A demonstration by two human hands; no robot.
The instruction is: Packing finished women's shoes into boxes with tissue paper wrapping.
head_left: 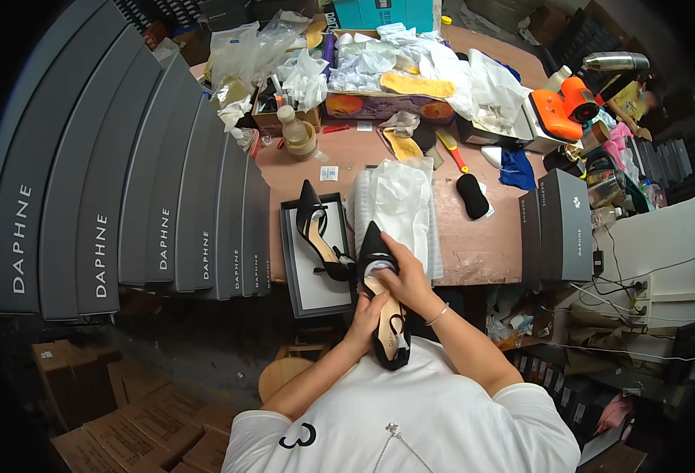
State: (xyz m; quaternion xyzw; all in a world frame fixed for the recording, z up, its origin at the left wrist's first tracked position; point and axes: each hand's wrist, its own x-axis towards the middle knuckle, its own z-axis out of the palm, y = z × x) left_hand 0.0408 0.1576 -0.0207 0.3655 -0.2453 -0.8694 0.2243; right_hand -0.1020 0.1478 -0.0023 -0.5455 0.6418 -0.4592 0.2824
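Close to my chest I hold a black pointed high-heeled shoe (376,243), its toe pointing away from me. My left hand (365,322) is closed around its side near the middle. My right hand (407,282) grips the front part, with the thumb at the opening, where a bit of white stuffing shows. The heel strap curls at the near end. Left of it, a matching black shoe (311,211) lies in an open grey shoebox (292,276). White tissue paper (401,193) rests on a pale stack of sheets just beyond my hands.
A row of grey shoeboxes (138,173) stands along the left. More boxes (562,225) stand at the table's right. Behind are a carton of crumpled paper (387,106), a bottle (296,130), a brush (452,150), a black pad (471,197) and an orange device (556,114).
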